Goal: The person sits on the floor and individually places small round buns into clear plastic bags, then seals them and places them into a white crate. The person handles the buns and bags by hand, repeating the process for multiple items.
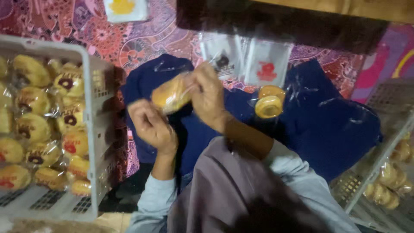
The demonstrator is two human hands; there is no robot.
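Observation:
A golden bun in a clear plastic bag is held over my dark blue lap. My left hand grips the bag's lower left end. My right hand pinches its right end, fingers closed on the plastic. Two unwrapped round buns rest on the blue cloth to the right of my right hand.
A grey plastic crate full of bagged buns stands at the left. Another crate with buns sits at the lower right. Empty printed plastic bags lie ahead on the patterned red mat. A dark low table edge runs along the top.

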